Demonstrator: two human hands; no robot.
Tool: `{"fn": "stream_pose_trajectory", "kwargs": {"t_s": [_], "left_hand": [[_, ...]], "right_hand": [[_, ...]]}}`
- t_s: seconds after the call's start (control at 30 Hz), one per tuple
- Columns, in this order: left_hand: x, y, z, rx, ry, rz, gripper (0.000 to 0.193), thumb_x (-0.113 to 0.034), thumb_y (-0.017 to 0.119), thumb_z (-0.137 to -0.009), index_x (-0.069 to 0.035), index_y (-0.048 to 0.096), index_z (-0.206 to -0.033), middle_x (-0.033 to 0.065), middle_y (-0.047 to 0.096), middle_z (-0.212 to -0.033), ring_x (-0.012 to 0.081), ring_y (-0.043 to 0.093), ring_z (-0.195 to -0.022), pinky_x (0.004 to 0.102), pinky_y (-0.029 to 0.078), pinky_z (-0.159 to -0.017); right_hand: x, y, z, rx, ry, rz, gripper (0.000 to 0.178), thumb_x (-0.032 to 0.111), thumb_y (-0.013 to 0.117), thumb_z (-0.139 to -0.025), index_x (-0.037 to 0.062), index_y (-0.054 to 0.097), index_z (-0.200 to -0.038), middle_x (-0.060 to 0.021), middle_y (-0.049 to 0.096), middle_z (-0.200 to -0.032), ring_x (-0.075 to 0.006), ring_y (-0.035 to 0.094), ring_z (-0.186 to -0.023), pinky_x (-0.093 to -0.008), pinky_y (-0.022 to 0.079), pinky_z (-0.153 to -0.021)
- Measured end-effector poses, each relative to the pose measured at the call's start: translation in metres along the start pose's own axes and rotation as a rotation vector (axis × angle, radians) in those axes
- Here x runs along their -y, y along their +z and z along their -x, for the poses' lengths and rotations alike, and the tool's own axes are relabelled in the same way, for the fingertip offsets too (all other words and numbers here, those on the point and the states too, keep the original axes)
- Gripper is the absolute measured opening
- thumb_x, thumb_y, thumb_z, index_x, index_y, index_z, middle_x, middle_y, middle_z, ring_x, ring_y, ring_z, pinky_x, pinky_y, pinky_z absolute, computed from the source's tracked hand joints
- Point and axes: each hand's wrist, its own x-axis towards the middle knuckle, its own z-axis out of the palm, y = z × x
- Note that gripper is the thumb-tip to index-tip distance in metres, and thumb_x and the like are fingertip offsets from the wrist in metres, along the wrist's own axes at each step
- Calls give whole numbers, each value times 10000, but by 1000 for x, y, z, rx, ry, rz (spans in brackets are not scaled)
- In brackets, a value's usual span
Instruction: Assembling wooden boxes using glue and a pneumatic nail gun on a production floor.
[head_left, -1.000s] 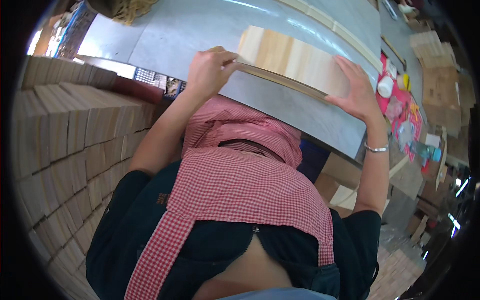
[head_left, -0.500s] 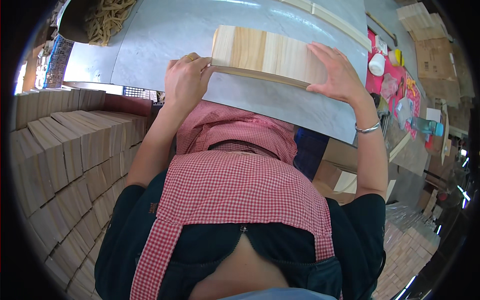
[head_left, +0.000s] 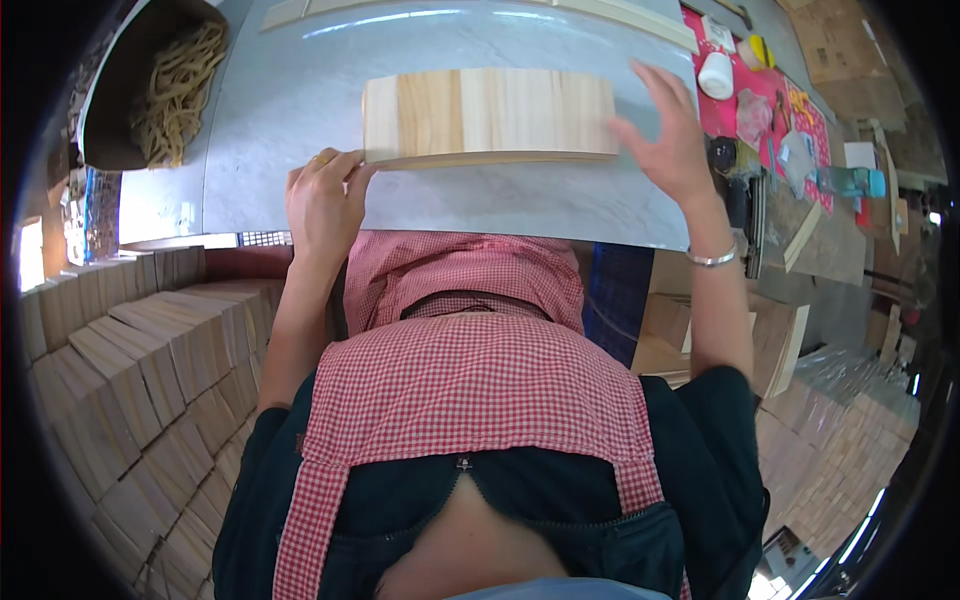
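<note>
A long pale wooden block (head_left: 490,112) with bands of differing grain lies on the grey marbled table (head_left: 470,200), its long side roughly along the near edge. My left hand (head_left: 325,205) pinches its near left corner between thumb and fingers. Off the block's right end, my right hand (head_left: 670,140) is open, thumb and fingers spread and slightly blurred; the thumb tip is close to the end face, and I cannot tell whether it touches.
A dark bin (head_left: 120,95) of tan bands stands at the table's left. Pale strips (head_left: 600,18) lie along the far side. On the right are a white bottle (head_left: 715,76), a yellow tape roll (head_left: 757,52) and a clear bottle (head_left: 850,182). Stacked wooden blocks (head_left: 130,350) rise on my left.
My right hand has come off the block's right end, its fingers spreading. The block now lies straighter in view, while the whole view has shifted and turned. My left hand stays at the corner.
</note>
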Motion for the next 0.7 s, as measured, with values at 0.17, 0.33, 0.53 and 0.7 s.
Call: {"fn": "stream_pose_trajectory", "kwargs": {"t_s": [0.17, 0.33, 0.53, 0.7], "left_hand": [[-3, -3, -1, 12, 5, 14, 133, -136, 738, -855, -25, 751, -927, 34, 659, -789, 182, 569, -681, 322, 438, -798], [-4, -5, -3, 37, -2, 31, 134, -123, 735, -854, -8, 746, -921, 42, 655, -778, 185, 567, -678, 321, 440, -799], [-7, -9, -5, 80, -27, 30, 122, -100, 725, -851, 10, 740, -902, 56, 657, -774, 195, 568, -676, 319, 442, -800], [-8, -11, -6, 86, 23, 19, 116, -91, 717, -853, 14, 737, -897, 66, 662, -776, 200, 573, -681, 317, 445, -795]], "right_hand": [[9, -4, 59, -72, 315, -15, 211, 78, 746, -805, 27, 692, -1002, -57, 649, -906, -198, 600, -809, -317, 488, -782], [22, 8, 59, -77, 312, -57, 70, 57, 732, -809, 23, 694, -857, -34, 623, -771, -194, 562, -695, -307, 461, -686], [16, 10, 51, -51, 221, -92, 43, 34, 705, -799, 28, 666, -784, -34, 597, -714, -212, 519, -648, -307, 434, -651], [9, 7, 47, 49, 241, -139, 53, 19, 682, -791, 30, 646, -753, -42, 564, -666, -221, 487, -635, -315, 429, -650]]}}
